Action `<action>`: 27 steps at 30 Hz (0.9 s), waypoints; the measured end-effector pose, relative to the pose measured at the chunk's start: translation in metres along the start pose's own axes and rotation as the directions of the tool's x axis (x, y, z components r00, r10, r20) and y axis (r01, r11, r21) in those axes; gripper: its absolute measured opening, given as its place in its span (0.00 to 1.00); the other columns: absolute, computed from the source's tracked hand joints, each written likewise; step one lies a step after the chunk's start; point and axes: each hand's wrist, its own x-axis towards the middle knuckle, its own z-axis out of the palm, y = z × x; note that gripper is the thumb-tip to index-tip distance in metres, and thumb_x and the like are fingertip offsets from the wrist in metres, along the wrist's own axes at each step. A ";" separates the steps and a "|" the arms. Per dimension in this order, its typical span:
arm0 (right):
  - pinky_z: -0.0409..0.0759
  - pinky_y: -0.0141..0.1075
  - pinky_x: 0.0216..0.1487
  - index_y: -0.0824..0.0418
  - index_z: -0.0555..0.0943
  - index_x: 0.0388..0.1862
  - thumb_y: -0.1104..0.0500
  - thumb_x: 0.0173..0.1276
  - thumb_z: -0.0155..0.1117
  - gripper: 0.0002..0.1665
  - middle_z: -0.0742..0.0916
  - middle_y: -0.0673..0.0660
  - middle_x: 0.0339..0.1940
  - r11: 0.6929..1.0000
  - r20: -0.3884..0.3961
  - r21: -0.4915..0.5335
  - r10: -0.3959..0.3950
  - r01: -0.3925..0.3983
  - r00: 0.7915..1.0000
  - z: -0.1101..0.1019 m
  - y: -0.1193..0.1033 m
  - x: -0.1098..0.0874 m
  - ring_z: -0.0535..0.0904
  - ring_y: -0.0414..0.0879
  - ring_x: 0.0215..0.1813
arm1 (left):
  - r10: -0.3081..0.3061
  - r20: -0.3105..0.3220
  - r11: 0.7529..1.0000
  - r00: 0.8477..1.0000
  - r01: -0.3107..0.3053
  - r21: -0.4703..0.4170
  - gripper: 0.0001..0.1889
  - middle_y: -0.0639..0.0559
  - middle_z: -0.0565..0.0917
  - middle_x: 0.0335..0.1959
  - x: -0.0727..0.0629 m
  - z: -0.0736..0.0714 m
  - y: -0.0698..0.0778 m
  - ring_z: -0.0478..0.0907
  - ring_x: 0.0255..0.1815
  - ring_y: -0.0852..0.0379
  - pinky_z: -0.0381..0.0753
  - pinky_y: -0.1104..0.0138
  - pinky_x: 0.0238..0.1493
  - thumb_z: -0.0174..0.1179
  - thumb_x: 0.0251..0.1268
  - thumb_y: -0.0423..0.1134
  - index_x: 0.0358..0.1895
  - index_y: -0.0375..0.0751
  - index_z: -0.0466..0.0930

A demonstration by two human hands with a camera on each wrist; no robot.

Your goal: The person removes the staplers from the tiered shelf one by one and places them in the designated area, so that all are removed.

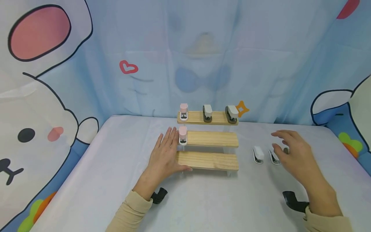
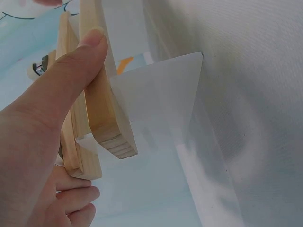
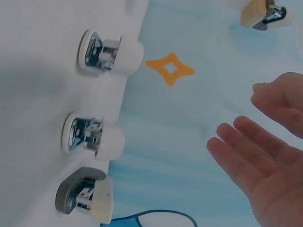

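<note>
A three-step wooden rack stands on clear supports. My left hand (image 1: 164, 156) lies along its left end, fingers extended, thumb on the front of the lowest board (image 1: 211, 161). A pink mini stapler (image 1: 183, 135) stands at the left of the middle board (image 1: 214, 139). The top board (image 1: 194, 118) bears another pink stapler (image 1: 184, 111) and two white ones with dark bases (image 1: 207, 112). My right hand (image 1: 299, 159), fingers loosely bent, holds nothing above the table staplers: two white ones (image 1: 258, 154) and a grey-based one (image 3: 85, 196), mostly hidden by the hand in the head view.
A white cloth (image 1: 116, 138) covers the table. Behind it hangs a blue printed curtain (image 1: 150, 90) with cartoon figures. Black wrist mounts (image 1: 294, 201) stick out from both forearms, low over the cloth.
</note>
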 end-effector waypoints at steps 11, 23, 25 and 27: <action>0.80 0.63 0.47 0.67 0.79 0.57 0.72 0.61 0.66 0.24 0.78 0.69 0.59 0.989 -0.028 0.015 -0.149 0.150 0.988 0.009 -0.032 0.003 0.79 0.67 0.50 | -0.008 0.008 1.000 1.000 0.008 -0.003 0.73 0.41 0.51 0.81 0.001 0.001 0.000 0.43 0.83 0.48 0.46 0.52 0.82 0.68 0.34 0.78 0.79 0.34 0.46; 0.82 0.52 0.49 0.67 0.81 0.53 0.75 0.57 0.69 0.22 0.82 0.63 0.54 0.952 -0.069 0.077 -0.291 0.296 0.954 0.025 -0.062 0.008 0.81 0.58 0.52 | -0.032 0.052 0.999 0.998 0.032 -0.001 0.73 0.42 0.47 0.82 0.000 -0.003 0.000 0.40 0.84 0.48 0.43 0.53 0.83 0.68 0.35 0.78 0.80 0.34 0.44; 0.83 0.49 0.48 0.67 0.81 0.51 0.75 0.57 0.69 0.22 0.83 0.62 0.53 0.943 -0.081 0.082 -0.317 0.324 0.945 0.027 -0.066 0.010 0.82 0.57 0.51 | -0.030 0.049 0.999 0.998 0.030 -0.012 0.73 0.42 0.48 0.82 0.001 -0.002 0.001 0.40 0.84 0.48 0.43 0.53 0.83 0.69 0.35 0.77 0.80 0.34 0.44; 0.82 0.48 0.47 0.68 0.82 0.50 0.75 0.56 0.69 0.21 0.83 0.62 0.52 0.934 -0.085 0.086 -0.338 0.345 0.937 0.029 -0.069 0.010 0.82 0.56 0.51 | -0.025 0.044 1.000 0.999 0.026 -0.018 0.73 0.42 0.48 0.82 0.001 -0.002 0.002 0.41 0.84 0.48 0.43 0.52 0.83 0.69 0.35 0.77 0.80 0.34 0.44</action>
